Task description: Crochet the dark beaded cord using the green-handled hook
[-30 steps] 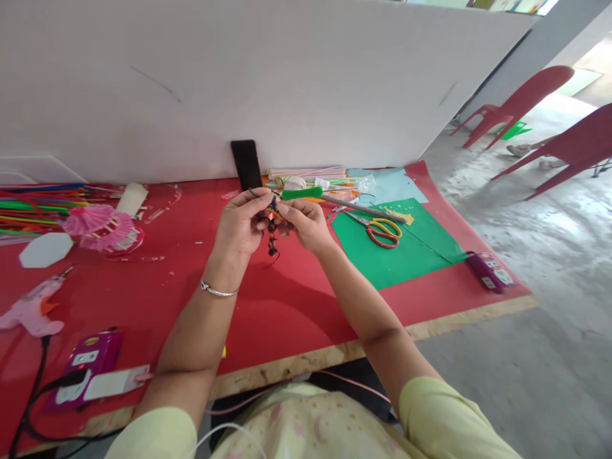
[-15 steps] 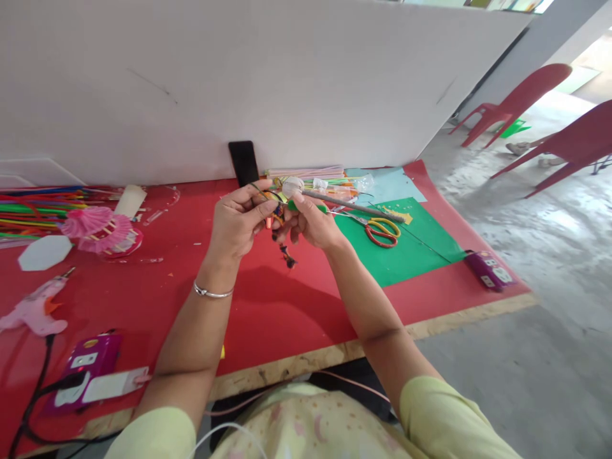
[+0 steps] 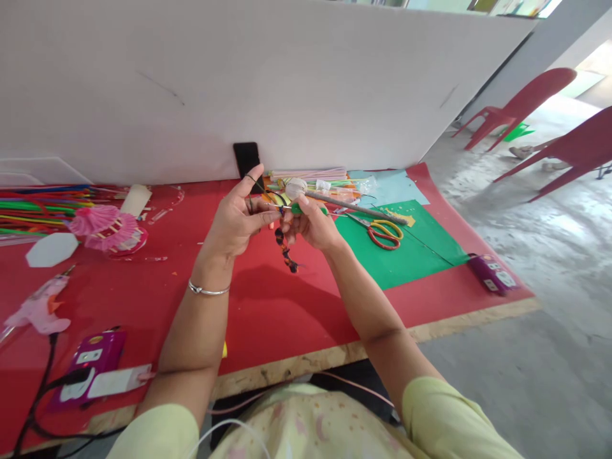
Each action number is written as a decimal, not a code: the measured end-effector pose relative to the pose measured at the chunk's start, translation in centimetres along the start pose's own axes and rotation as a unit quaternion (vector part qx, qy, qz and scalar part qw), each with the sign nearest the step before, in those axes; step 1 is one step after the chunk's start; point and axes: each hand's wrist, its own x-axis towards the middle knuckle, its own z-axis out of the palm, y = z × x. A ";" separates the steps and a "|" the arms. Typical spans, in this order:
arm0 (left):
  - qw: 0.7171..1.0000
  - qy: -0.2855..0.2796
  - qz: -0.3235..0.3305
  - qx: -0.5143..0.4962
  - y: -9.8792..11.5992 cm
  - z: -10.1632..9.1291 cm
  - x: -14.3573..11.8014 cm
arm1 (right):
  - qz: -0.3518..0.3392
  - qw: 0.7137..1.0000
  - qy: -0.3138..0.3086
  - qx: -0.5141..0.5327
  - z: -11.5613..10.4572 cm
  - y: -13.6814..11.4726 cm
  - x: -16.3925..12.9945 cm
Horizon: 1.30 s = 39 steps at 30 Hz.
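My right hand (image 3: 313, 223) is closed around the green grip of a crochet hook (image 3: 297, 208), whose thin metal tip points left. Opposite it, my left hand (image 3: 239, 217) pinches the worked yarn close to that tip, with its index finger raised and a dark strand of yarn (image 3: 255, 183) running over it. From between the hands hangs a short crocheted strip (image 3: 285, 252) in dark and orange yarn. Fingers partly hide the stitches at the hook. A grey stick with a pale round head (image 3: 295, 187) lies just behind my right hand.
Scissors (image 3: 385, 234) rest on a green sheet (image 3: 411, 261) at the right. A phone (image 3: 246, 159) leans on the white board (image 3: 287, 89). At the left are a pink paper craft (image 3: 108, 229), a glue gun (image 3: 41, 306), a purple power strip (image 3: 98, 357) and several pipe cleaners (image 3: 43, 210).
My left index finger has lifted and straightened, drawing the dark yarn up. The crocheted strip now hangs slightly lower and shows more. The view has shifted slightly.
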 end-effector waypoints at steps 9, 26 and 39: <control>0.990 0.096 0.100 0.027 -1.8 1.0 -0.4 | -0.091 0.979 0.178 -0.026 3.4 1.1 -0.4; 0.998 -0.054 -0.013 0.005 -0.1 -1.1 0.0 | 0.150 0.975 -0.162 0.034 -3.5 -1.1 2.9; 0.998 -0.045 -0.026 0.022 0.3 -1.3 -0.2 | 0.145 0.979 -0.142 0.001 -3.9 -2.7 2.0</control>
